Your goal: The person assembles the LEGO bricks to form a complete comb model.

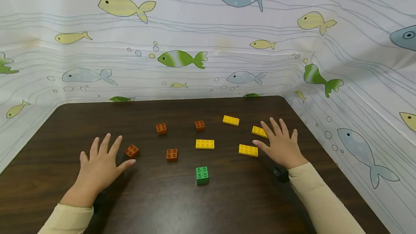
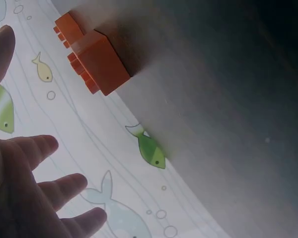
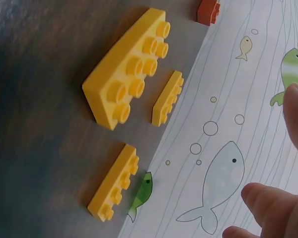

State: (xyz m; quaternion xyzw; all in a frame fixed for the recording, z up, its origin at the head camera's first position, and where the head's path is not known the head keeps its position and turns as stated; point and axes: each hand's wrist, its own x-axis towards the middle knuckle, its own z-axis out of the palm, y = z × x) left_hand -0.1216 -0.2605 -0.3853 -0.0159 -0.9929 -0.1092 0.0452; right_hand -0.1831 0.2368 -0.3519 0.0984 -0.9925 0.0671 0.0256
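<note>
My left hand is spread with straight fingers above the table's left side, holding nothing. Nearest to it lies an orange-brown toy brick, just beyond the thumb. The left wrist view shows two such bricks, the closer brick large beside the outstretched fingers. On the right, my right hand is also spread and holds nothing. Its fingers partly cover a yellow brick, and its thumb tip is right at another yellow brick. Three yellow bricks, one of them a large close brick, appear in the right wrist view.
A green brick sits at the front middle of the dark wooden table. Between the hands lie more yellow bricks and orange-brown bricks. A fish-printed curtain borders the table at the back and sides.
</note>
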